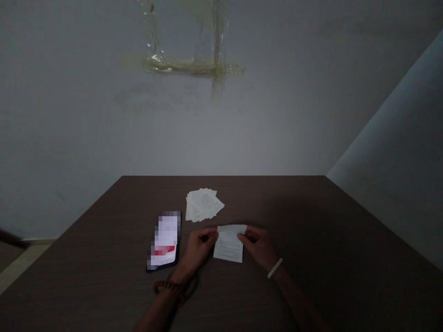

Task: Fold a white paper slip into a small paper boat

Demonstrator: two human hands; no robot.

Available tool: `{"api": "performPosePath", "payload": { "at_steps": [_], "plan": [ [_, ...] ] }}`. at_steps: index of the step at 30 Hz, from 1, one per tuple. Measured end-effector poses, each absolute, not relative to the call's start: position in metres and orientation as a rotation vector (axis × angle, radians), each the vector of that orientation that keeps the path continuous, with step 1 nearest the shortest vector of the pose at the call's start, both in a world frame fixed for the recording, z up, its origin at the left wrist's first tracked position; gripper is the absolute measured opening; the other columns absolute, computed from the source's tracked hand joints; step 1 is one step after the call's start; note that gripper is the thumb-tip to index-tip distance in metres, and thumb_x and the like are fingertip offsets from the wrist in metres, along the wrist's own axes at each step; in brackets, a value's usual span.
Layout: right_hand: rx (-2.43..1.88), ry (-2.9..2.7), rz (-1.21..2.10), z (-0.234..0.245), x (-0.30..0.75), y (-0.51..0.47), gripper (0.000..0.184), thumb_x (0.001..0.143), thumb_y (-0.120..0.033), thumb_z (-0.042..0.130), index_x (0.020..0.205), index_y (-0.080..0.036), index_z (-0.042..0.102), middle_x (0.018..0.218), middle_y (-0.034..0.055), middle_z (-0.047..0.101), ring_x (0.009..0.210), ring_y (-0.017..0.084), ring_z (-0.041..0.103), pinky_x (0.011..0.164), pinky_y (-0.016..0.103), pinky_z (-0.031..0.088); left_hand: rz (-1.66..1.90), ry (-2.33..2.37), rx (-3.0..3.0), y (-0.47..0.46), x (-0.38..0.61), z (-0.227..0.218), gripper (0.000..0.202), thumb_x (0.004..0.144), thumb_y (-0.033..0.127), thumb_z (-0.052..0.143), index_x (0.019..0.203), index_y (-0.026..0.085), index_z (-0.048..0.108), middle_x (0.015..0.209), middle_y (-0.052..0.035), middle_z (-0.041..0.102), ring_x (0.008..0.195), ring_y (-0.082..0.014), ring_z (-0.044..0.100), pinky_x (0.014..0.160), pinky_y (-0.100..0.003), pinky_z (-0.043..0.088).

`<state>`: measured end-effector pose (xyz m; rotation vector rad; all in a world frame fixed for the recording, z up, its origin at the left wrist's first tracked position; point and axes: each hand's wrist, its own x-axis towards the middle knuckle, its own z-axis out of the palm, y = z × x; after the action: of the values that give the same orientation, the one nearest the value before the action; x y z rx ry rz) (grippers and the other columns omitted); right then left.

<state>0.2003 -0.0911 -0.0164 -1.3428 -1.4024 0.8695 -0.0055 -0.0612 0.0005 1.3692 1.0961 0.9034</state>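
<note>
Between my two hands is a small slip of printed paper (228, 246), its text too small to read. My left hand (200, 246) pinches the slip's upper left edge between thumb and fingers. On the other side, my right hand (259, 244) grips the upper right edge the same way, thumb on top. Just beyond lies a loose, fanned pile of similar paper slips (203, 204), apart from both hands. A phone (165, 237) with a lit, partly pixelated screen rests to the left of my left hand.
The dark brown wooden table (311, 221) reaches to a grey wall (284, 115) at its far edge. Yellowed tape (187, 69) sticks to the wall. A slanted pale surface (398, 138) rises along the right side. Beads circle my left wrist and a pale bracelet my right.
</note>
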Motion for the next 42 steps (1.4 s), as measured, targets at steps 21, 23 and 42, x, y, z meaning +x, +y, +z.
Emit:
{"api": "performPosePath", "payload": {
  "at_steps": [21, 23, 42],
  "plan": [
    [-1.688, -1.667, 0.366, -0.013, 0.205, -0.093, 0.013, 0.077, -0.032, 0.062, 0.075, -0.020, 0.065, 0.054, -0.0026, 0.055, 0.049, 0.012, 0.049, 0.051, 0.023, 0.035, 0.642, 1.208, 2.673, -0.073, -0.002, -0.002, 0.024, 0.090, 0.033, 0.051, 0.104, 0.018, 0.062, 0.116, -0.0108, 0.060, 0.114, -0.0296, 0.048, 0.093, -0.049, 0.040],
    [-1.660, -1.733, 0.292, -0.014, 0.206, -0.094, 0.013, 0.077, -0.030, 0.061, 0.082, -0.019, 0.066, 0.060, -0.0011, 0.058, 0.052, 0.013, 0.050, 0.053, 0.024, 0.037, 0.657, 1.267, 2.661, -0.073, -0.003, -0.003, 0.026, 0.089, 0.034, 0.051, 0.106, 0.018, 0.062, 0.118, -0.0119, 0.058, 0.114, -0.0303, 0.047, 0.093, -0.049, 0.040],
    [-1.270, -2.100, 0.197, -0.001, 0.201, -0.106, 0.035, 0.078, -0.013, 0.057, 0.110, -0.022, 0.065, 0.121, 0.0050, 0.061, 0.105, 0.022, 0.052, 0.091, 0.038, 0.047, 0.720, 1.316, 2.593, -0.072, -0.002, -0.003, 0.025, 0.088, 0.027, 0.049, 0.105, 0.016, 0.064, 0.119, -0.0117, 0.059, 0.112, -0.0291, 0.048, 0.094, -0.048, 0.040]
  ]
}}
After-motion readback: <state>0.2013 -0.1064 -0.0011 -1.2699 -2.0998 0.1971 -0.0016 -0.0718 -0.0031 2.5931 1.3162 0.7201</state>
